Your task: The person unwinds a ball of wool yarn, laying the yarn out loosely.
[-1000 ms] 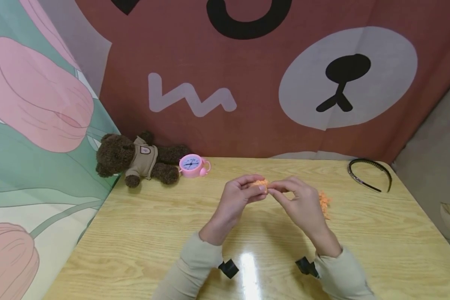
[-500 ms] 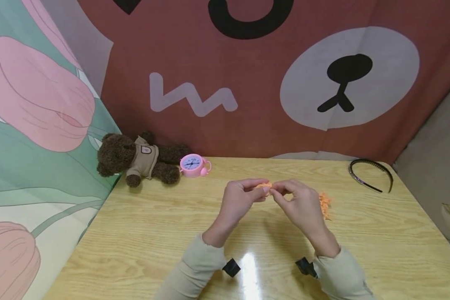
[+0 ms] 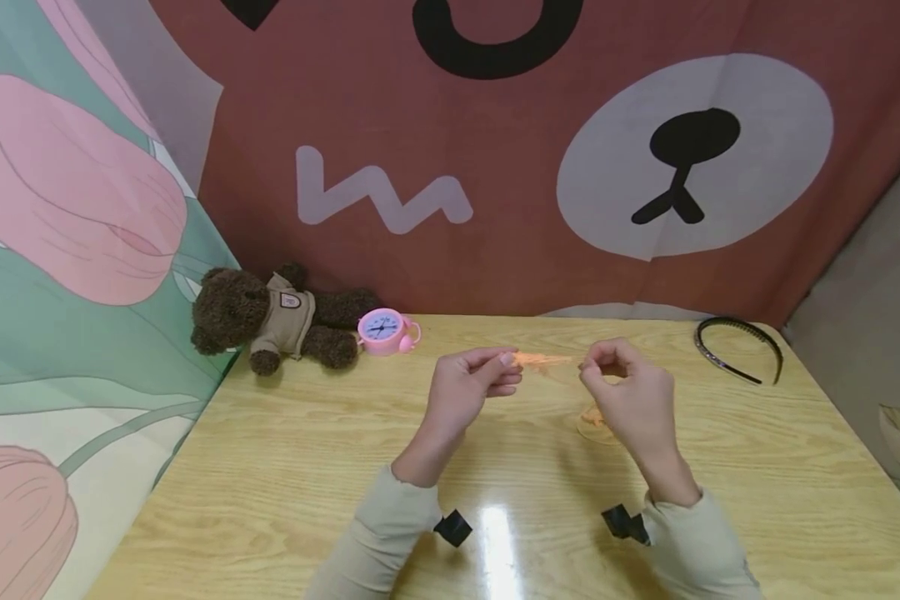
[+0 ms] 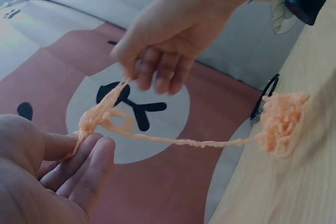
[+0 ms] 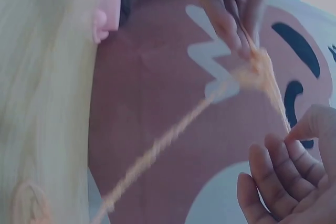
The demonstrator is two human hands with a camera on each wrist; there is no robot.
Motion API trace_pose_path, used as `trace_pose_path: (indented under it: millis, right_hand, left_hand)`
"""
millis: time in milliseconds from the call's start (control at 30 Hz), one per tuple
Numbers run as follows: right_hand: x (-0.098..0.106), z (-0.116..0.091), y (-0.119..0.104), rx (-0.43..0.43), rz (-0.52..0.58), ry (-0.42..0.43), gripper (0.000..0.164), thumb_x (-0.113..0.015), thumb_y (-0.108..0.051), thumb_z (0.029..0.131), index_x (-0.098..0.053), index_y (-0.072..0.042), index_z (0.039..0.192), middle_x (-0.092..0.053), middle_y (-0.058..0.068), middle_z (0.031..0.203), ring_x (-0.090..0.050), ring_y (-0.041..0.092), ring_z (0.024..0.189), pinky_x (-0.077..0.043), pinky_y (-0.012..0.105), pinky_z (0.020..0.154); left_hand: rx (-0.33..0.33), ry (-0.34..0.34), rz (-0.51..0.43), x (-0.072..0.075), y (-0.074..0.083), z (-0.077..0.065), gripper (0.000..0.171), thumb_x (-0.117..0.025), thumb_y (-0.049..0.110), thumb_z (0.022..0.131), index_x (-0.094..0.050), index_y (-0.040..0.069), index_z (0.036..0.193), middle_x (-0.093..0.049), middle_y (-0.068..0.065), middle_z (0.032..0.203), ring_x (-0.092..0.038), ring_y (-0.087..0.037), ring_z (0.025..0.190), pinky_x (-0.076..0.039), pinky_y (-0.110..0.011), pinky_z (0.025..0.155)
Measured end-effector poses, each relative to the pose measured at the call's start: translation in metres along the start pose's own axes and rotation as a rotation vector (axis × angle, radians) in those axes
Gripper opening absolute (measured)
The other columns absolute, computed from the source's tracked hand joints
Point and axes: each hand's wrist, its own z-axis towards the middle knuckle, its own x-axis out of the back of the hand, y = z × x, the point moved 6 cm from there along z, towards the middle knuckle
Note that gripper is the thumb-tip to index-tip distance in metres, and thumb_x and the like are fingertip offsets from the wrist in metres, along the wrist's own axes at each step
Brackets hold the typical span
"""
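My left hand [image 3: 461, 393] pinches one end of a bunch of orange yarn [image 3: 536, 360] between thumb and fingers, above the table. My right hand [image 3: 639, 402] stands to its right and pinches the other end, so the bunch is drawn out thin between the two. In the left wrist view a small loop hangs from the bunch, and a fuzzy strand [image 4: 202, 144] runs from it to a heap of orange yarn [image 4: 283, 123] on the tabletop. The right hand partly hides that heap in the head view. In the right wrist view the strand [image 5: 157, 148] is blurred.
On the wood-grain table [image 3: 285, 483], a pink alarm clock [image 3: 382, 329] stands at the back left beside a brown teddy bear [image 3: 285, 317] lying on its side. A black headband [image 3: 742, 350] lies at the back right. A printed cloth [image 3: 510, 167] hangs behind the table.
Earlier both hands were close together on the compact yarn bunch. My right hand has moved right and the left slightly left, stretching the yarn between them. A loop of yarn now shows by the heap.
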Motion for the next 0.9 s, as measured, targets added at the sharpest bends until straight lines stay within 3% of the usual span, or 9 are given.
trace_pose_path:
  millis: [233, 333, 433, 500, 567, 633, 700, 800, 900]
  right_hand:
    - [0.018, 0.007, 0.019, -0.236, 0.12, 0.039, 0.007, -0.064, -0.013, 0.096, -0.069, -0.012, 0.092, -0.07, -0.016, 0.078, -0.065, 0.003, 0.071, -0.045, 0.017, 0.052]
    - [0.015, 0.008, 0.022, -0.233, 0.199, 0.007, 0.013, -0.063, -0.019, 0.101, -0.07, -0.008, 0.101, -0.073, -0.007, 0.088, -0.069, 0.004, 0.081, -0.053, 0.013, 0.064]
    - [-0.001, 0.007, 0.017, -0.142, 0.168, -0.127, 0.025, -0.058, -0.024, 0.105, -0.068, -0.008, 0.121, -0.075, 0.003, 0.108, -0.071, 0.012, 0.099, -0.059, 0.017, 0.082]
    - [-0.018, 0.003, 0.013, -0.076, 0.109, -0.279, 0.037, -0.055, -0.03, 0.106, -0.06, -0.012, 0.137, -0.071, 0.008, 0.124, -0.069, 0.023, 0.111, -0.062, 0.029, 0.09]
    - [-0.035, -0.004, 0.009, -0.03, 0.067, -0.44, 0.047, -0.055, -0.036, 0.105, -0.051, -0.016, 0.147, -0.068, 0.01, 0.131, -0.066, 0.032, 0.119, -0.062, 0.04, 0.089]
    - [-0.047, -0.011, 0.006, -0.025, 0.071, -0.559, 0.049, -0.058, -0.039, 0.104, -0.052, -0.017, 0.147, -0.072, 0.011, 0.121, -0.069, 0.035, 0.11, -0.063, 0.043, 0.08]
    - [-0.051, -0.015, 0.003, -0.029, 0.087, -0.6, 0.041, -0.06, -0.039, 0.103, -0.063, -0.015, 0.136, -0.074, 0.008, 0.1, -0.071, 0.029, 0.092, -0.06, 0.035, 0.067]
    - [-0.044, -0.013, 0.003, -0.041, 0.118, -0.546, 0.027, -0.06, -0.035, 0.103, -0.075, -0.015, 0.114, -0.063, 0.005, 0.071, -0.057, 0.016, 0.059, -0.048, 0.027, 0.049]
    - [-0.032, -0.007, 0.006, -0.055, 0.134, -0.438, 0.027, -0.058, -0.035, 0.104, -0.077, -0.016, 0.106, -0.055, 0.007, 0.064, -0.043, 0.01, 0.049, -0.04, 0.025, 0.041]
  left_hand:
    - [-0.018, 0.088, -0.126, 0.02, 0.002, 0.007, 0.023, -0.068, 0.014, 0.098, -0.073, -0.002, 0.114, -0.078, -0.015, 0.097, -0.077, -0.013, 0.079, -0.066, -0.032, 0.077]
    - [0.027, 0.043, -0.26, 0.016, 0.0, 0.007, 0.02, -0.061, 0.015, 0.102, -0.069, -0.001, 0.113, -0.076, -0.009, 0.096, -0.076, -0.013, 0.08, -0.066, -0.029, 0.077]
    - [0.119, -0.05, -0.425, 0.005, -0.005, 0.006, 0.014, -0.051, 0.014, 0.107, -0.061, 0.004, 0.111, -0.072, -0.004, 0.094, -0.074, -0.012, 0.081, -0.065, -0.025, 0.078]
    - [0.181, -0.123, -0.51, -0.002, -0.008, 0.004, 0.013, -0.045, 0.014, 0.109, -0.056, 0.008, 0.112, -0.071, -0.004, 0.095, -0.073, -0.012, 0.083, -0.064, -0.024, 0.08]
    - [0.218, -0.193, -0.553, -0.009, -0.009, 0.002, 0.015, -0.04, 0.014, 0.11, -0.053, 0.009, 0.114, -0.069, -0.004, 0.098, -0.073, -0.012, 0.085, -0.063, -0.023, 0.081]
    - [0.243, -0.246, -0.579, -0.013, -0.01, -0.001, 0.017, -0.037, 0.015, 0.111, -0.051, 0.009, 0.117, -0.069, -0.005, 0.101, -0.073, -0.013, 0.087, -0.063, -0.022, 0.082]
    - [0.257, -0.274, -0.595, -0.014, -0.009, -0.002, 0.018, -0.036, 0.018, 0.111, -0.051, 0.01, 0.116, -0.068, -0.005, 0.101, -0.072, -0.012, 0.087, -0.063, -0.02, 0.081]
    - [0.27, -0.275, -0.6, -0.014, -0.008, -0.002, 0.015, -0.041, 0.021, 0.11, -0.054, 0.012, 0.113, -0.066, -0.001, 0.097, -0.069, -0.008, 0.081, -0.06, -0.015, 0.075]
    - [0.274, -0.256, -0.578, -0.013, -0.008, -0.001, 0.008, -0.048, 0.015, 0.106, -0.054, 0.014, 0.112, -0.06, 0.002, 0.095, -0.062, -0.005, 0.075, -0.054, -0.012, 0.066]
